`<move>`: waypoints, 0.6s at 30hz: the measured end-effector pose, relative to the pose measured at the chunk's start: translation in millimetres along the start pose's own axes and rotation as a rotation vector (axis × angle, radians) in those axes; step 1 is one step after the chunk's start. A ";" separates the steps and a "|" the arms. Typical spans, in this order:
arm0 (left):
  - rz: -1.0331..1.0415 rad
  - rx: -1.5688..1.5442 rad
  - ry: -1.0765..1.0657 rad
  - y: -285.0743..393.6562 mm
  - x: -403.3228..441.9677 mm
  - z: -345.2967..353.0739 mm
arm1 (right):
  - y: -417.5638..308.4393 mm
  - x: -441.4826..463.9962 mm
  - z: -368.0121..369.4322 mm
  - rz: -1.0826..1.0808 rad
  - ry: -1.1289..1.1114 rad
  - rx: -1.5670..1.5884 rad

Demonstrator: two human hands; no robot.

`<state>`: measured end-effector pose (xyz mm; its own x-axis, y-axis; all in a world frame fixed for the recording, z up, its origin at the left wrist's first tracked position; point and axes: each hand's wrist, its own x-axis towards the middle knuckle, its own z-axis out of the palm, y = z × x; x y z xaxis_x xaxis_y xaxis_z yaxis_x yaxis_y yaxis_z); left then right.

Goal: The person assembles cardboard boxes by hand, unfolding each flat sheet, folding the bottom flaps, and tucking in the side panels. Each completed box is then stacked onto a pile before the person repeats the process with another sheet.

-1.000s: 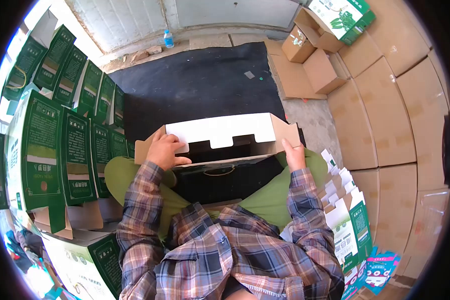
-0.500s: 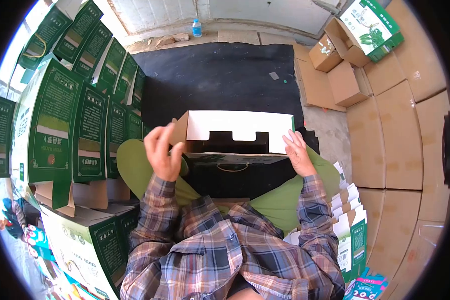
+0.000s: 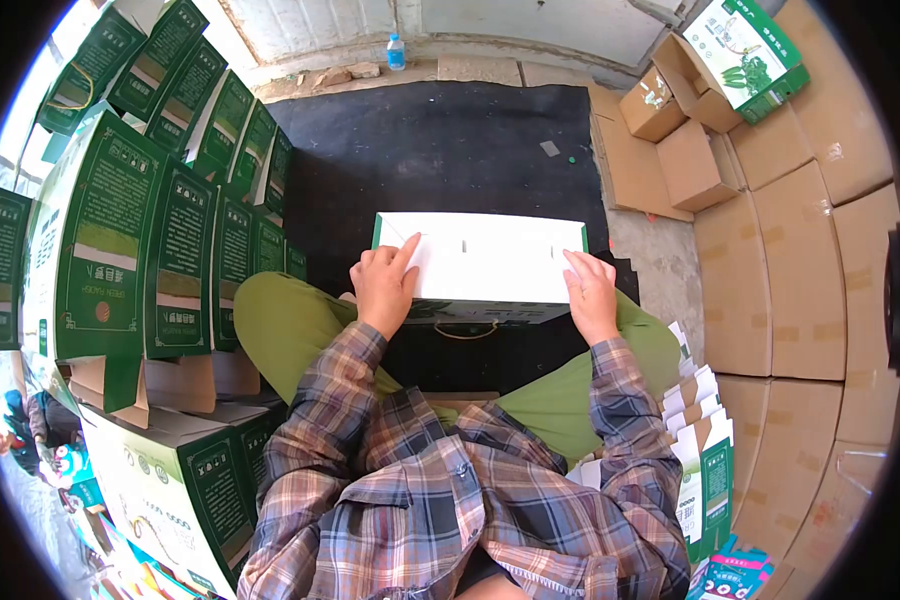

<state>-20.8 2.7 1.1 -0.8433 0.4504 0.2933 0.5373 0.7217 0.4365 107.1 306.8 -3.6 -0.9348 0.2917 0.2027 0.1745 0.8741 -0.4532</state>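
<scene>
A cardboard gift box [image 3: 490,255] with a white top panel and green edges stands between my knees, a string handle [image 3: 465,331] on its near side. Small slots show in the white panel, which now covers the opening. My left hand [image 3: 385,287] holds the box's left end, its index finger stretched onto the panel. At the right end, my right hand [image 3: 592,293] grips the edge with its fingertips on the white surface. Both thumbs are partly hidden.
Green printed boxes [image 3: 110,240] are stacked on my left. Brown cartons [image 3: 730,290] form a wall on the right, with an open carton [image 3: 695,165] near a black mat [image 3: 440,150]. Folded white-green boxes [image 3: 705,480] stand by my right arm. Another person [image 3: 40,425] is at far left.
The white flap has folded down, and its notched tabs and the dark opening no longer show. My left hand has moved right onto the box; my right hand stays at its right end.
</scene>
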 end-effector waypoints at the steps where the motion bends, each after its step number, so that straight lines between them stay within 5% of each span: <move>1: -0.001 0.002 0.001 -0.4 -0.9 3.1 | -8.2 0.9 -1.7 -0.002 0.000 0.002; 18: 0.201 0.177 -0.276 1.2 -0.8 -3.2 | -29.9 -5.2 -4.8 -0.132 -0.254 -0.246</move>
<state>-19.4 1.6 4.1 -0.7068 0.6992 0.1075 0.7016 0.6735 0.2327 108.2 281.0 13.1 -0.9958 0.0915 0.0101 0.0874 0.9740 -0.2090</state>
